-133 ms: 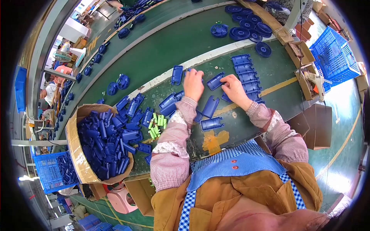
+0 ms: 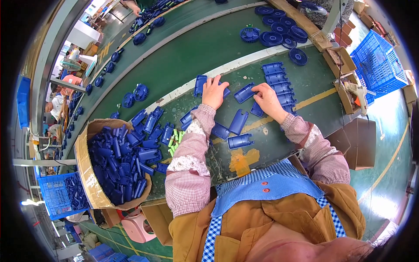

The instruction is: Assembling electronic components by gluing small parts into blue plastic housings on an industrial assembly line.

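Observation:
My left hand (image 2: pixel 212 92) is curled over a blue plastic housing (image 2: pixel 226 90) on the green bench, its fingertips partly hidden. Another blue housing (image 2: pixel 200 85) lies against its left side. With thumb and fingers together, my right hand (image 2: pixel 267 99) pinches the right end of a tilted, trough-shaped blue housing (image 2: pixel 244 93). Below the hands lie several loose housings, among them one upright piece (image 2: pixel 238 121) and one lying crosswise (image 2: pixel 240 141). A column of matching housings (image 2: pixel 277 78) is lined up to the right of my right hand.
A cardboard box (image 2: pixel 89 174) full of blue parts stands at the left, beside green cylindrical cells (image 2: pixel 175 140). Beyond the bench edge runs a green conveyor (image 2: pixel 196 52). Round blue grilles (image 2: pixel 279 28) are heaped far right, near a glue gun (image 2: pixel 355 92) and a blue crate (image 2: pixel 379 65).
My left hand has shifted slightly left, uncovering more of the housing at its right. My right hand has barely moved. Round parts on the conveyor have moved slightly right.

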Available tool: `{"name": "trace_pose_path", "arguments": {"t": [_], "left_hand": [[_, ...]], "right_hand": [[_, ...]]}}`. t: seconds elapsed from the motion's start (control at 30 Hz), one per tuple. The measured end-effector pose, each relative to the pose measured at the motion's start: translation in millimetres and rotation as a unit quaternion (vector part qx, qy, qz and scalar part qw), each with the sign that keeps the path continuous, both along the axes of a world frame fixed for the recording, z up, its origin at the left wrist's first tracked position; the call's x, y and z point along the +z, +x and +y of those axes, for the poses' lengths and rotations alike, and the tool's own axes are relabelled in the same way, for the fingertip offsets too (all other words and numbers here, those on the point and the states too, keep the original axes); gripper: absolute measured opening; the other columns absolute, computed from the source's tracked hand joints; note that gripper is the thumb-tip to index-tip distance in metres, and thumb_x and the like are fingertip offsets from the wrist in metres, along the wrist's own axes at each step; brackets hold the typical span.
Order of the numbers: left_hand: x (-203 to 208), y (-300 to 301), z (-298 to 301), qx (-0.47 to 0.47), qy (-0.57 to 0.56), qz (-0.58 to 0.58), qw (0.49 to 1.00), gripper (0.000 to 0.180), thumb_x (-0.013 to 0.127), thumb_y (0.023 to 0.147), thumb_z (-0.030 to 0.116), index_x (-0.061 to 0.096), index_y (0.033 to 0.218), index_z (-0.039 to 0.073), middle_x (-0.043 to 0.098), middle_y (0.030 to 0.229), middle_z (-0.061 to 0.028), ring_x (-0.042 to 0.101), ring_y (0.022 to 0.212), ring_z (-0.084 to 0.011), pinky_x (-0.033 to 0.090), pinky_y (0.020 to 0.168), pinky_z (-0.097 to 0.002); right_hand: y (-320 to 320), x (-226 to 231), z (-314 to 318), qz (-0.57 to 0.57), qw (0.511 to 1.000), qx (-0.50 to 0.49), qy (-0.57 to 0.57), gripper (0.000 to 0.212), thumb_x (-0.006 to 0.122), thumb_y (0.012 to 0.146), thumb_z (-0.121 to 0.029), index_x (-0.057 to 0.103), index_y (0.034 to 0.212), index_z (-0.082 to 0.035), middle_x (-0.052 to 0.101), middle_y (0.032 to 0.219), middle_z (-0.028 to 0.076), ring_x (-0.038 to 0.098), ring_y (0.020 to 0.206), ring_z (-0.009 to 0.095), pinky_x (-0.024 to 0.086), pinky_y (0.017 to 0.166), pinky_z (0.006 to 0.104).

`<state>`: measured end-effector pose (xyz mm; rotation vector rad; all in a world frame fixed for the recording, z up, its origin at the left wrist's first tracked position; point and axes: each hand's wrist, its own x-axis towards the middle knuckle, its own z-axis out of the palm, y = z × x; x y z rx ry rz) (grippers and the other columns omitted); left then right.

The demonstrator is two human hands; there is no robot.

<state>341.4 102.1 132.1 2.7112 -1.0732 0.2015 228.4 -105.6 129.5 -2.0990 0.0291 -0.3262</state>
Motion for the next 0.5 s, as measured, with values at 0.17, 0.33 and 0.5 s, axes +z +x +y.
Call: {"name": "trace_pose_path", "arguments": {"t": [0.17,0.33,0.5], "left_hand": [[2.8,27.2,3.7,-0.011,0.067,-0.026,0.997,0.024,0.061,0.074,0.007,0.057,0.098,0.008,0.058,0.11,-0.0124,0.05,0.105,-0.0315,0.041,0.086,-0.0429],[11.8,30.2,-11.4,0.004,-0.021,0.001,1.0,0.029,0.073,0.07,0.012,0.056,0.093,0.006,0.064,0.087,-0.0117,0.059,0.092,-0.032,0.043,0.079,-0.0448],[-1.4,13.2,-41.1,-0.001,-0.052,-0.003,0.999,0.027,0.073,0.071,0.016,0.057,0.091,0.007,0.063,0.087,-0.0119,0.059,0.089,-0.0312,0.045,0.076,-0.0439]], "right_hand": [[-10.5,11.4,-5.8,-0.007,1.0,-0.001,0.026,0.021,0.062,0.076,0.001,0.063,0.097,0.001,0.056,0.093,0.012,0.06,0.07,0.02,0.05,0.066,0.0307],[-35.3,22.9,-12.5,0.009,0.999,0.011,0.033,0.021,0.062,0.078,0.001,0.062,0.098,0.001,0.055,0.092,0.01,0.058,0.069,0.018,0.049,0.064,0.0293],[-54.1,21.7,-4.6,0.017,0.998,0.046,0.027,0.019,0.062,0.077,0.002,0.06,0.097,0.001,0.054,0.094,0.01,0.058,0.068,0.018,0.048,0.063,0.0293]]}}
